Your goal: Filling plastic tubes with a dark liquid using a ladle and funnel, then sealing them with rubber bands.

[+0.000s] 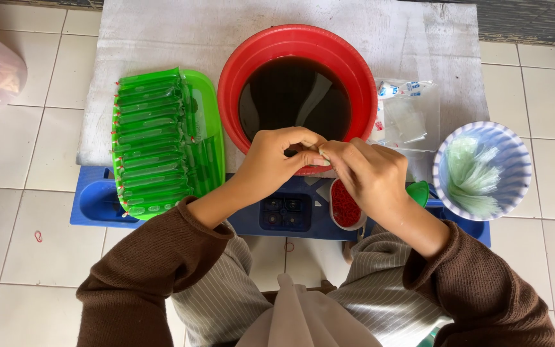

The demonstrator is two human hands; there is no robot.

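Fingertips of left hand (271, 160) and right hand (367, 173) pressed together, pinching something small and unclear at near rim of round red plastic basin (239, 71) of dark liquid. Left of basin, green tray (207, 96) stacked with green-filled packets (149, 138).

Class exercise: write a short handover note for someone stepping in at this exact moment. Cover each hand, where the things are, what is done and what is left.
Left hand and right hand meet at the near rim of the red basin, fingertips pinching something small; what it is cannot be made out.
The basin holds dark liquid.
Done: filled green packets lie stacked in the green tray, on the left.
Left: empty bags in the striped bowl, on the right; red rubber bands in a small cup under the right hand.
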